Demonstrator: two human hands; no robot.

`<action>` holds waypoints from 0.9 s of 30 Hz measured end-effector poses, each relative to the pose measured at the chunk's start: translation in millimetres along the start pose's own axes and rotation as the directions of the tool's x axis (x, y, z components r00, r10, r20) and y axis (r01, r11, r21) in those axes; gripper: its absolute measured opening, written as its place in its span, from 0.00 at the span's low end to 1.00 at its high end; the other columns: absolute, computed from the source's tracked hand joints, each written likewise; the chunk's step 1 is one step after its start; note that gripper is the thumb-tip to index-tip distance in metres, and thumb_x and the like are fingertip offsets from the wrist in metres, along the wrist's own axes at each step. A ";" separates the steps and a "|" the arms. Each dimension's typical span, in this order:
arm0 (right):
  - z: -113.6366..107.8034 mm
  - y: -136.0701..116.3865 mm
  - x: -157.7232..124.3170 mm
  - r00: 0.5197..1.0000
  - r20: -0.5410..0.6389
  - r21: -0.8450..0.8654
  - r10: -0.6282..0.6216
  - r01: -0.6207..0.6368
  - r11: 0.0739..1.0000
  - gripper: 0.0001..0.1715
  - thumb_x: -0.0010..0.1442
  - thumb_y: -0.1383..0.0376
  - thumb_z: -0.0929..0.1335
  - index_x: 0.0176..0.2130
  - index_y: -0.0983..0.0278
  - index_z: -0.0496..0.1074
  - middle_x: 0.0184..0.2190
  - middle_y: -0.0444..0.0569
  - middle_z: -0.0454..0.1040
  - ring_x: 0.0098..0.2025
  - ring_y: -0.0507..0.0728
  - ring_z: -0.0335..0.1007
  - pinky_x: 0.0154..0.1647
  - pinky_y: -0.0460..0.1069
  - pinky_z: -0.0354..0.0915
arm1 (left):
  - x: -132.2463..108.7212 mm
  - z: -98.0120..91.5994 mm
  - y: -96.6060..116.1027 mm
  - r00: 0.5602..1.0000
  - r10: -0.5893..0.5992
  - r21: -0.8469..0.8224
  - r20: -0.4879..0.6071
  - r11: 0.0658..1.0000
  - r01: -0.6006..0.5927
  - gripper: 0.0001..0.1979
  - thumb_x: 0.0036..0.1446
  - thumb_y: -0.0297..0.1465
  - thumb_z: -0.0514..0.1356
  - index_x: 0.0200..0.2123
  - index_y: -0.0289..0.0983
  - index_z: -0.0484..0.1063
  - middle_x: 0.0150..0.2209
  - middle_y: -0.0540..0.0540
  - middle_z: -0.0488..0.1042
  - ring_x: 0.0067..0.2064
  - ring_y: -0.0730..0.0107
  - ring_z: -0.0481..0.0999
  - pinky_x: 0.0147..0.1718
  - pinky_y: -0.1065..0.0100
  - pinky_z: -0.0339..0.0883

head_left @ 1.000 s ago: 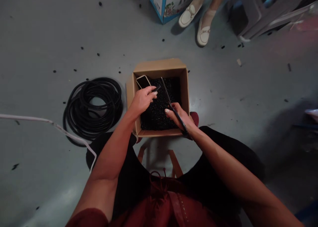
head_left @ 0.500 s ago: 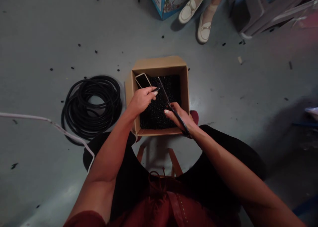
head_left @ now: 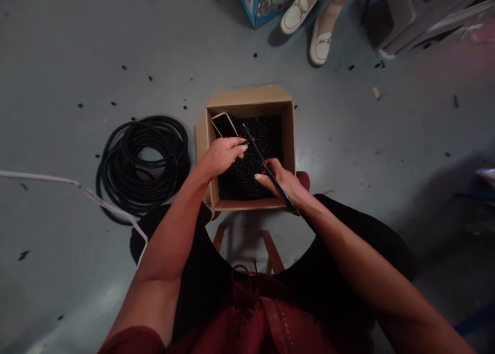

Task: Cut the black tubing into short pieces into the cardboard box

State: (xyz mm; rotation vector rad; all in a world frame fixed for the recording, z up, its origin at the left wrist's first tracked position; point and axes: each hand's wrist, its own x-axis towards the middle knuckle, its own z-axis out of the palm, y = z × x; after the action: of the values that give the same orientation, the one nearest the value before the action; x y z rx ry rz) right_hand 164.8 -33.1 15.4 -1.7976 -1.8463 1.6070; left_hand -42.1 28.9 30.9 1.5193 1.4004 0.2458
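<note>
Right hand [head_left: 280, 181] grips a thin black tube length [head_left: 255, 147] above a cardboard box [head_left: 247, 96] filled with small black pieces [head_left: 247, 181]; left hand [head_left: 220, 155] curls near its tip, hold unclear. A black tubing coil [head_left: 143, 165] lies on the floor [head_left: 77, 266].

Cable coil [head_left: 116, 189] and cardboard box [head_left: 247, 97] lie on grey floor [head_left: 77, 60].

Over a cardboard box [head_left: 251, 98] of black pieces [head_left: 240, 183], the right hand [head_left: 279, 181] grips a long black rod [head_left: 266, 163]; the left hand [head_left: 220, 155] curls just beside a phone [head_left: 224, 125].
</note>
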 end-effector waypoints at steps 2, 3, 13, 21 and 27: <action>0.3 0.8 0.4 1.000 0.011 -0.011 -0.007 0.008 1.000 0.30 0.60 0.44 0.65 0.50 0.63 0.63 0.40 0.56 0.77 0.38 0.62 0.73 0.37 0.52 0.63 | -0.3 -1.2 0.1 0.999 0.008 0.021 0.031 1.000 -0.009 0.20 0.62 0.35 0.53 0.50 0.32 0.77 0.33 0.45 0.79 0.33 0.71 0.73 0.39 0.68 0.67; 0.7 0.6 0.5 1.000 0.012 -0.016 -0.012 0.012 1.000 0.31 0.59 0.44 0.65 0.50 0.63 0.63 0.40 0.56 0.76 0.38 0.62 0.72 0.37 0.52 0.62 | -0.1 -1.3 -0.1 0.999 0.013 0.025 0.042 1.000 -0.014 0.20 0.62 0.35 0.53 0.50 0.32 0.77 0.34 0.45 0.79 0.33 0.71 0.73 0.39 0.68 0.67; 7.4 -4.4 2.6 0.992 -0.074 -0.001 0.099 -0.100 0.995 0.25 0.61 0.46 0.61 0.47 0.62 0.62 0.32 0.51 0.73 0.32 0.59 0.67 0.34 0.51 0.59 | 3.6 9.7 -4.8 0.999 -0.022 -0.050 0.032 0.998 0.024 0.23 0.63 0.35 0.53 0.57 0.30 0.71 0.36 0.44 0.79 0.31 0.74 0.73 0.36 0.70 0.68; 8.0 6.7 12.9 0.982 -0.114 0.065 0.152 -0.145 0.987 0.25 0.58 0.44 0.63 0.44 0.60 0.61 0.28 0.47 0.71 0.29 0.58 0.66 0.33 0.51 0.58 | 6.8 14.5 -7.9 0.998 -0.015 0.070 -0.057 0.997 0.019 0.17 0.63 0.34 0.53 0.50 0.32 0.74 0.34 0.44 0.78 0.33 0.70 0.74 0.37 0.68 0.67; 7.2 4.2 11.6 0.987 -0.119 0.045 0.110 -0.105 0.993 0.22 0.59 0.45 0.63 0.41 0.60 0.61 0.27 0.46 0.71 0.28 0.57 0.65 0.32 0.50 0.57 | 3.8 10.1 -1.9 0.998 0.032 0.193 -0.047 0.981 -0.022 0.18 0.64 0.32 0.51 0.50 0.31 0.74 0.37 0.43 0.79 0.36 0.68 0.75 0.40 0.67 0.66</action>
State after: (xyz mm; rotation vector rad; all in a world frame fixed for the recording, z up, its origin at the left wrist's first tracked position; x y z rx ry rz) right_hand 159.2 -29.4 2.8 -1.9618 -1.6823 1.5186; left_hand -34.9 26.5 23.0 1.7011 1.4786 0.1697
